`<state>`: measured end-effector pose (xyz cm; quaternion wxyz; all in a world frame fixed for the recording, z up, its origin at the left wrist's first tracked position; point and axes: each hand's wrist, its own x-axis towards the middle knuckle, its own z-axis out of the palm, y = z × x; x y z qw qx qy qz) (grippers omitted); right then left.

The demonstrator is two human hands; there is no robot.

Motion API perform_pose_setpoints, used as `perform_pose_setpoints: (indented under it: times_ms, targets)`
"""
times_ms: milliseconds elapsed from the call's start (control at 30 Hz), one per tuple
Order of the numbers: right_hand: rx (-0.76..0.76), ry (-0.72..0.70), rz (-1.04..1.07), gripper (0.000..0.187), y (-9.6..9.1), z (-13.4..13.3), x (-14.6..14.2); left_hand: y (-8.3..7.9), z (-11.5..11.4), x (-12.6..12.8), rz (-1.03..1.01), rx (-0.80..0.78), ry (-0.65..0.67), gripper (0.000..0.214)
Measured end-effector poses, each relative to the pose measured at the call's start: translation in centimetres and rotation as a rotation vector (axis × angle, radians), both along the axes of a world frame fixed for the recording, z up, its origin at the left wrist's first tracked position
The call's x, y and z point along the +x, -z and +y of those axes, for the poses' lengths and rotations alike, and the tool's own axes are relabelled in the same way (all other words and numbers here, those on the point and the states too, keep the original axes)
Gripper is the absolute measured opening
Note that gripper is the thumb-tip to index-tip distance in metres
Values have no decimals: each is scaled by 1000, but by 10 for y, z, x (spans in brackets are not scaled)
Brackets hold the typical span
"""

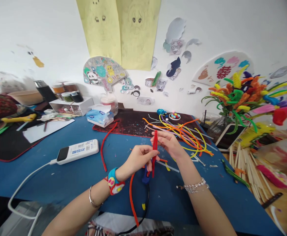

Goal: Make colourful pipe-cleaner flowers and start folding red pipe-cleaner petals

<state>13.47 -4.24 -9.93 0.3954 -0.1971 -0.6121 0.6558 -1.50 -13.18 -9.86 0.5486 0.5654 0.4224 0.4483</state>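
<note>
In the middle of the head view, both hands meet on a folded red pipe cleaner (155,144) held upright. My left hand (143,155) pinches its lower part between thumb and fingers. Higher up, my right hand (167,141) has its fingers closed at the back and side of the strip. Directly below the hands lies a blue tool with a black cord (146,177), partly hidden, so its kind is unclear. An orange pipe cleaner (132,196) runs down beside it to the table's front edge. Another red pipe cleaner (104,147) lies curved to the left.
Several coloured pipe cleaners (187,134) are heaped on the dark mat at the back right. A white power bank (80,151) with a cable and a tissue pack (100,115) lie left. A vase of pipe-cleaner flowers (241,95) stands right, near wooden sticks (248,170).
</note>
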Motion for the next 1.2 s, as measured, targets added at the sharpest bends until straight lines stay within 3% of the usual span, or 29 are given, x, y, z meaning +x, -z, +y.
perform_pose_setpoints:
  times_ms: [233, 500, 900, 1100, 1200]
  targets:
    - [-7, 155, -95, 19, -1, -1, -5, 3, 0, 1, 26, -81, 112, 39]
    - [-81, 294, -14, 22, 2, 7, -8, -1, 0, 3, -26, -171, 169, 33]
    - [-121, 273, -28, 25, 2, 4, -11, -4, -3, -1, 139, -127, 282, 16]
    - [-120, 238, -27, 23, -1, 0, -12, -7, -4, -5, 86, -190, 453, 17]
    - [-114, 215, -16, 24, -2, -2, -13, -11, -7, -5, 97, -122, 484, 21]
